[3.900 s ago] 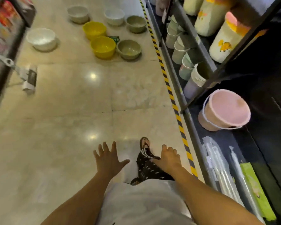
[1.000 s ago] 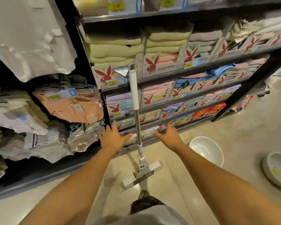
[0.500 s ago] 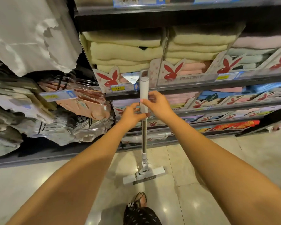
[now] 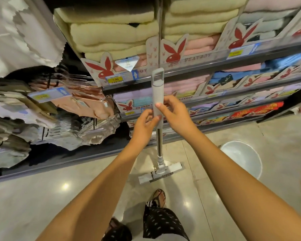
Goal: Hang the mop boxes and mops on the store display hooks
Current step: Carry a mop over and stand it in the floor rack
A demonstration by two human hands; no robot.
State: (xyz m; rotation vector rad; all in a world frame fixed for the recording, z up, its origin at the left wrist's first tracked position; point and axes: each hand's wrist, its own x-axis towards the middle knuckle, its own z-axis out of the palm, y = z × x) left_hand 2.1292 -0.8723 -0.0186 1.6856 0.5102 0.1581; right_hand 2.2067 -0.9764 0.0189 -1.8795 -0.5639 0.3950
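- 1 mop (image 4: 159,136) stands upright before the towel shelf (image 4: 207,65), its head on the floor (image 4: 42,197); 0 mop boxes in view.
- 2 hands on its grey grip: left hand (image 4: 143,124) pinches low, right hand (image 4: 175,115) pinches just above.
- Risk: fingertip hold only; the handle may twist or tip toward the shelf when lifted.
- Risk: a swinging head may strike the 1 basin (image 4: 241,159) nearby.
- 0 free hooks visible for the top loop.
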